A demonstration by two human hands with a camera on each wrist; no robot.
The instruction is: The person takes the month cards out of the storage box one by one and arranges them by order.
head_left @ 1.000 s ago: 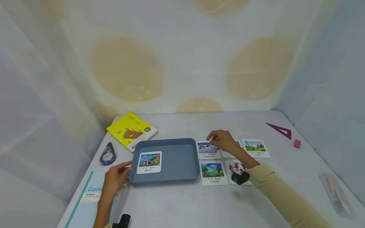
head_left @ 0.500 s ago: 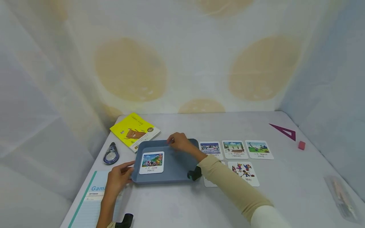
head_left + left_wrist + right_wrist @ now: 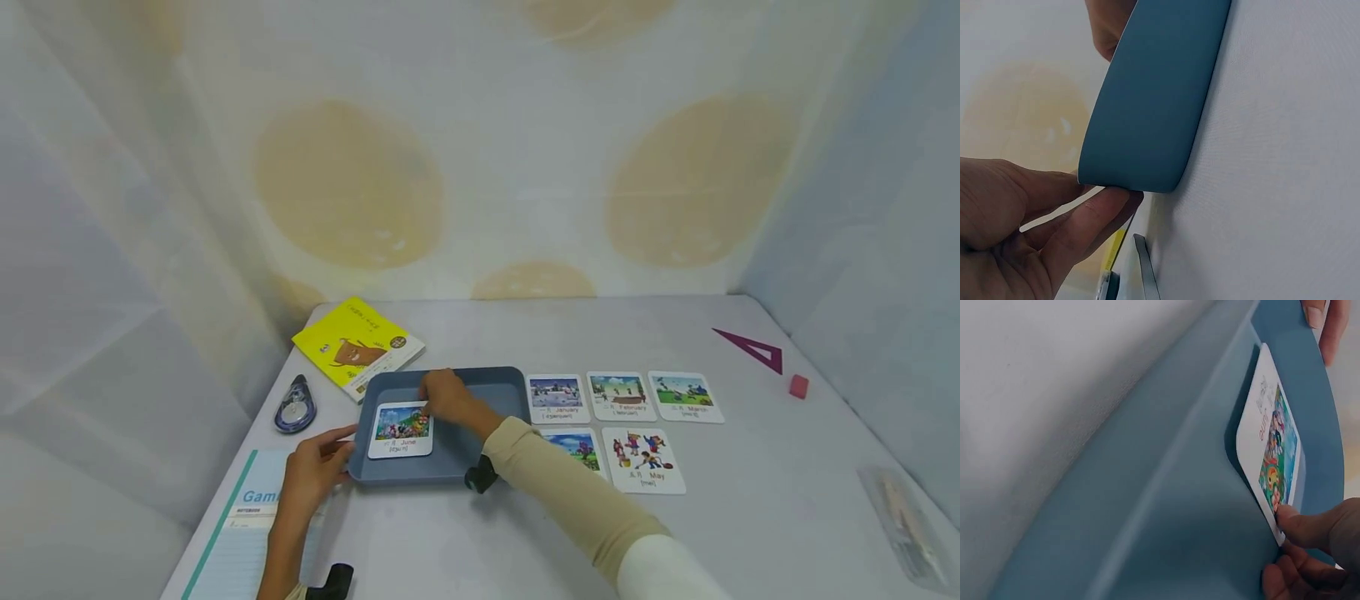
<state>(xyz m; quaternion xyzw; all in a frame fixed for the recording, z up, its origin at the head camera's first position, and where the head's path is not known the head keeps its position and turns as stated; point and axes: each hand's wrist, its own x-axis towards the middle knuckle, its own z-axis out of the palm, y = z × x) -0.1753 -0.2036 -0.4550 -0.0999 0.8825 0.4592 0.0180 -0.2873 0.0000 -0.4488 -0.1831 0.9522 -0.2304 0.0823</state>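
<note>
Thin, light, slick card [image 3: 401, 428] in tray [image 3: 480, 385]: pinched at its edge by right hand [image 3: 446, 396]; left hand [image 3: 310, 473] gripping tray corner.

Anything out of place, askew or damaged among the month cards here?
One oddity: the June card lies alone in the blue tray, where the right hand touches its edge. January, February, March, April and May sit in rows on the table. No damage visible.
</note>
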